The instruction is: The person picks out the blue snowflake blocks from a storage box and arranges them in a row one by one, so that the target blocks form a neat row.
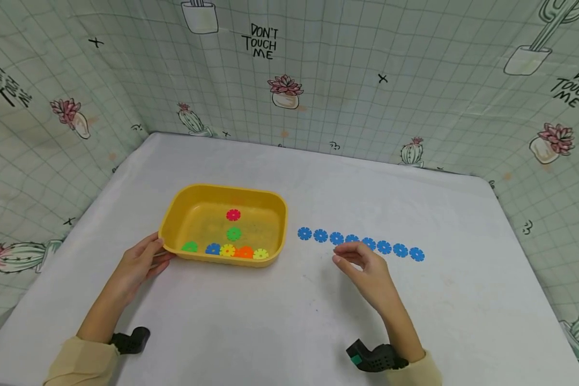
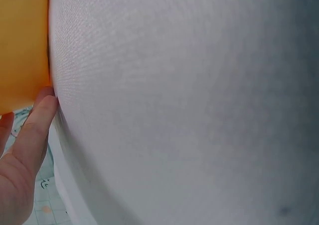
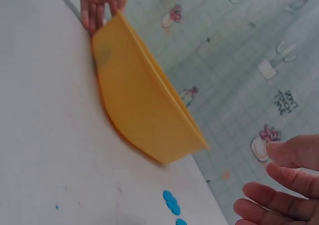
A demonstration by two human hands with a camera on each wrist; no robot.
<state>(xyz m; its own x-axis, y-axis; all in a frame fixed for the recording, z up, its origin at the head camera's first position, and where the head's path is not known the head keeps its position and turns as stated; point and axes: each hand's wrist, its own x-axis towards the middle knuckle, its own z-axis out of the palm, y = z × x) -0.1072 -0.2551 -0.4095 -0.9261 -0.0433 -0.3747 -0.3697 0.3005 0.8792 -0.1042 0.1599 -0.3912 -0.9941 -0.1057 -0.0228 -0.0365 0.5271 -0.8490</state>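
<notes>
At the front left corner of a yellow plastic tray, my left hand touches the outside with fairly straight fingers. The left wrist view shows its fingertips against the tray's lower wall. Inside the tray lie several flower-shaped plastic discs, among them a red disc, a green disc and an orange disc. My right hand hovers by a row of blue flower-shaped discs, hiding part of it. Its thumb and fingers are loosely bent, and nothing shows between them in the right wrist view.
A white cloth covers the table. Behind and beside it hangs a checked curtain printed with potted plants. The tray stands left of the blue row, with a gap between them. Both wrists wear a black device.
</notes>
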